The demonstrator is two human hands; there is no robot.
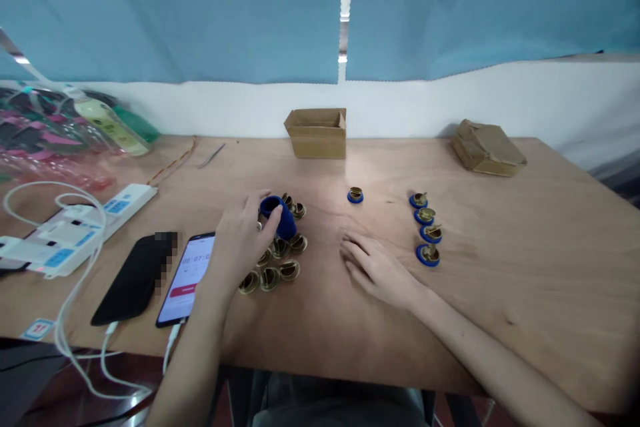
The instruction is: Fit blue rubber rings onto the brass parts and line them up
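My left hand (240, 237) reaches over a cluster of several small brass caps (277, 265) on the wooden table (320, 320), its fingers curled on a stack of dark blue rings (281, 215). My right hand (376, 268) lies flat on the table with fingers stretched out, holding nothing. Just right of it stands a row of several brass caps fitted with blue rings (427, 230). One more ringed cap (355, 195) sits alone farther back in the middle.
An open cardboard box (317, 132) and a flattened brown package (487, 147) stand at the back. Two phones (187, 277) on white cables, a power strip (85, 225), tweezers (211, 155) and plastic bags (60, 133) fill the left side.
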